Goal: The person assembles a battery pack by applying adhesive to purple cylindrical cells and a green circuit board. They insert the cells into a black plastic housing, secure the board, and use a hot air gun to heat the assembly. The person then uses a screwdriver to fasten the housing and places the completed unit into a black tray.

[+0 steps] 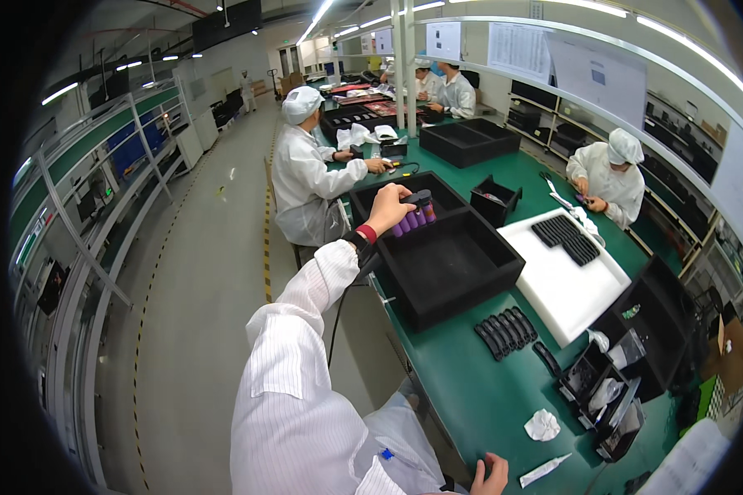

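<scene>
My left hand [388, 208] reaches far forward, its fingers closed on a battery pack [414, 220] with purple cylindrical cells and a black top part. The pack is over the near side of two adjoining black foam trays [462, 260]; I cannot tell whether it touches one. At the lower edge, my right hand [491, 476] is partly in view by the table edge, thumb and fingers apart with nothing between them. Nearest to it are a white tube [545, 470] and a crumpled white tissue [542, 426].
The green table [470, 396] also bears curved black parts [505, 332] in a row, a white foam tray [553, 289] with more black parts, and black bins [594, 384] at right. Co-workers sit at left [301, 173] and across [611, 177]. A black foam tray [470, 142] stands farther back.
</scene>
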A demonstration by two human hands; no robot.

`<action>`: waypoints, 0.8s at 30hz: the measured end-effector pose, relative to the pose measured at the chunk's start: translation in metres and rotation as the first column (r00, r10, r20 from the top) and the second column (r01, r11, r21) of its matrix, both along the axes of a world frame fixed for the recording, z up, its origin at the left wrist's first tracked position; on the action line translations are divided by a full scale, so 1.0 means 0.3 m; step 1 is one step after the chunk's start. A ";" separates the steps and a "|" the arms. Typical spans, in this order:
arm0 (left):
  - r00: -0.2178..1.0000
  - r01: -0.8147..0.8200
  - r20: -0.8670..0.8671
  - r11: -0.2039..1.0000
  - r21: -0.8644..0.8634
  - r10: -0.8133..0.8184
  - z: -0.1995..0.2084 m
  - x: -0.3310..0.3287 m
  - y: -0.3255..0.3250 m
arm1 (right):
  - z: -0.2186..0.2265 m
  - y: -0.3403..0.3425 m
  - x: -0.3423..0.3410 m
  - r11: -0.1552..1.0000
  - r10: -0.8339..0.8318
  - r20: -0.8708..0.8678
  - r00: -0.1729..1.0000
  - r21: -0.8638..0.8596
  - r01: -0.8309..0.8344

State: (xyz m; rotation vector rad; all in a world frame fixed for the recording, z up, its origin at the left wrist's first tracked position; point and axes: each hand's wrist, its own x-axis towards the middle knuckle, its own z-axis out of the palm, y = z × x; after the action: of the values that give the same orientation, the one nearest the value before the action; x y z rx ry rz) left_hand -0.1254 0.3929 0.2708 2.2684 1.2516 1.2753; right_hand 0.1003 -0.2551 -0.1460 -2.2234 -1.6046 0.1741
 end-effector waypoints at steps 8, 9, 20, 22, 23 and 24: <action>0.987 -0.155 -0.034 0.988 0.006 0.155 -0.101 -0.070 0.343 | 0.722 0.108 -0.273 0.990 -0.109 -0.617 0.779 -0.142 0.026; 0.987 -0.157 -0.048 0.988 -0.011 0.156 -0.116 -0.069 0.388 | 0.685 0.093 -0.274 0.990 -0.101 -0.612 0.784 -0.140 0.019; 0.973 -0.216 -0.092 0.976 -0.037 0.212 -0.267 0.031 0.764 | 0.448 0.014 -0.298 0.968 -0.236 -0.628 0.741 -0.220 0.121; 0.965 -0.236 -0.129 0.970 -0.065 0.226 -0.317 0.047 0.806 | 0.478 0.024 -0.290 0.942 -0.296 -0.641 0.708 -0.318 0.106; 0.958 -0.249 -0.164 0.965 -0.079 0.234 -0.342 0.053 0.824 | 0.487 0.030 -0.287 0.935 -0.313 -0.635 0.707 -0.335 0.113; 0.950 -0.263 -0.198 0.960 -0.092 0.241 -0.365 0.057 0.841 | 0.497 0.036 -0.284 0.929 -0.326 -0.629 0.706 -0.352 0.115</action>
State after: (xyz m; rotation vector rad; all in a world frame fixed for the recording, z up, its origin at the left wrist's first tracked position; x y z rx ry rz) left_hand -0.1083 0.6453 0.1614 2.2391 1.6831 1.0514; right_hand 0.0151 -0.2443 0.0031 -2.1426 -0.9287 1.0858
